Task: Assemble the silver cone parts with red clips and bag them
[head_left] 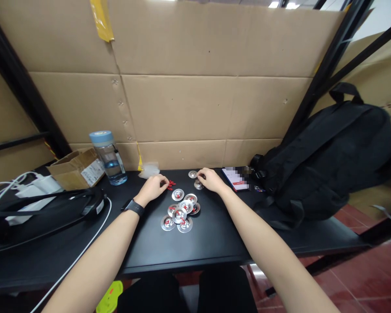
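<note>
Small domed metal discs that look like finger cymbals (179, 214) lie in an overlapping cluster on the black table, several with red cord at their centres. One single cymbal (177, 194) sits just behind the cluster. My left hand (154, 188), wearing a dark watch, has its fingers pinched at a small bunch of red cords (171, 184). Over to the right, my right hand (211, 179) is closed at the edge of a metal cymbal (198, 185); its fingertips partly cover it. Another cymbal (192, 174) lies right behind those fingertips.
A phone (236, 178) and a black backpack (329, 152) are on the right. To the left stand a water bottle (109, 158), an open cardboard box (76, 167), white chargers and a black strap-like item (52, 208). Clear plastic bags (149, 169) lie against the cardboard wall (182, 108).
</note>
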The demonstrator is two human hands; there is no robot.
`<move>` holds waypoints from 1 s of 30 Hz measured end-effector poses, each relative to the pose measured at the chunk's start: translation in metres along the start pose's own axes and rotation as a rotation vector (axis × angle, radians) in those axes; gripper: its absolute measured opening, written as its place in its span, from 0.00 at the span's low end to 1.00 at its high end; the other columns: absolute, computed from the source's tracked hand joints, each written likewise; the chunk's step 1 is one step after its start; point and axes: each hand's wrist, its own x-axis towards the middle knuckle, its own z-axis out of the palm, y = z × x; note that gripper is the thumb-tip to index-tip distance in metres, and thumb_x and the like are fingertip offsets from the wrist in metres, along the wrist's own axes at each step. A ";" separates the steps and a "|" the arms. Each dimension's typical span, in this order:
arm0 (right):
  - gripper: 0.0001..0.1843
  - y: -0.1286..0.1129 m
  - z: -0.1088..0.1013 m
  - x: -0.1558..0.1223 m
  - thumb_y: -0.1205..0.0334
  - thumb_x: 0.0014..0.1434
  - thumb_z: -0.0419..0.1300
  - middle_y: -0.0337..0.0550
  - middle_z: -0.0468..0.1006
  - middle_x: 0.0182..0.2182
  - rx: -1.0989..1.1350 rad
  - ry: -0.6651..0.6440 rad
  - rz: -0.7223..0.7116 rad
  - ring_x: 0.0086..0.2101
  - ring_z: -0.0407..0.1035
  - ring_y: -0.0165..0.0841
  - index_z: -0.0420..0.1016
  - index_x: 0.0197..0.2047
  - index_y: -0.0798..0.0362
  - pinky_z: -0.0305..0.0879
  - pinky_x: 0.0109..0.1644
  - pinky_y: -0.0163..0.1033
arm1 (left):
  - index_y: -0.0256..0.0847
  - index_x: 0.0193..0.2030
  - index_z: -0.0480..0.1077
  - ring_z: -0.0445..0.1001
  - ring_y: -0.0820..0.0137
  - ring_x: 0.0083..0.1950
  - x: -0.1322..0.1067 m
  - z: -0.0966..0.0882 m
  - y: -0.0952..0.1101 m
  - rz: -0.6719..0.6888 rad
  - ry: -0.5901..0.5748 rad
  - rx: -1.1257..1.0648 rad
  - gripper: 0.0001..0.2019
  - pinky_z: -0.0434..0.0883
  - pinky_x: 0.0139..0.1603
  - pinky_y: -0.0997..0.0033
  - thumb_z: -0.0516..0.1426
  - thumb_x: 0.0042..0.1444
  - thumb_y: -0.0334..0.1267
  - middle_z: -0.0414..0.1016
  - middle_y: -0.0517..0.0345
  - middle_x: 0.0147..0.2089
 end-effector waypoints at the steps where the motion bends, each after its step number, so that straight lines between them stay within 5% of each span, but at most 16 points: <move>1: 0.12 0.000 0.002 -0.001 0.62 0.67 0.57 0.49 0.80 0.49 -0.004 -0.021 0.005 0.49 0.73 0.38 0.79 0.50 0.51 0.65 0.55 0.41 | 0.42 0.38 0.78 0.79 0.62 0.46 0.000 -0.001 0.000 0.023 -0.011 0.000 0.07 0.72 0.52 0.62 0.57 0.57 0.34 0.82 0.53 0.44; 5: 0.22 -0.004 0.014 0.000 0.53 0.72 0.50 0.48 0.67 0.67 -0.074 -0.112 0.020 0.64 0.61 0.45 0.69 0.66 0.44 0.59 0.62 0.53 | 0.45 0.52 0.76 0.76 0.61 0.55 -0.003 -0.001 0.003 0.077 -0.071 0.008 0.18 0.71 0.58 0.61 0.60 0.53 0.34 0.78 0.53 0.55; 9: 0.25 -0.011 0.021 0.005 0.47 0.74 0.43 0.46 0.60 0.71 -0.142 -0.205 0.048 0.67 0.55 0.48 0.65 0.68 0.39 0.54 0.64 0.59 | 0.46 0.54 0.75 0.76 0.61 0.56 -0.003 0.007 0.003 0.060 -0.090 0.035 0.16 0.71 0.57 0.61 0.58 0.59 0.38 0.78 0.53 0.57; 16: 0.27 -0.007 0.007 0.005 0.48 0.74 0.40 0.52 0.72 0.59 -0.210 -0.173 0.212 0.59 0.64 0.48 0.78 0.56 0.46 0.58 0.60 0.57 | 0.44 0.47 0.76 0.78 0.62 0.50 0.001 0.014 -0.001 0.082 -0.050 0.042 0.10 0.72 0.53 0.64 0.55 0.62 0.37 0.80 0.52 0.49; 23: 0.12 0.021 -0.011 0.003 0.66 0.66 0.58 0.54 0.79 0.50 -0.225 -0.159 0.311 0.52 0.72 0.40 0.80 0.49 0.57 0.62 0.56 0.38 | 0.43 0.47 0.76 0.77 0.62 0.49 0.001 0.010 0.001 0.080 -0.033 0.036 0.11 0.72 0.53 0.63 0.56 0.60 0.35 0.79 0.52 0.49; 30: 0.13 0.027 -0.011 0.003 0.64 0.59 0.68 0.49 0.82 0.43 -0.199 -0.152 0.363 0.43 0.76 0.38 0.78 0.48 0.53 0.66 0.46 0.37 | 0.42 0.50 0.74 0.76 0.60 0.53 0.001 0.006 0.008 0.060 0.026 0.030 0.13 0.72 0.56 0.59 0.56 0.59 0.36 0.78 0.50 0.53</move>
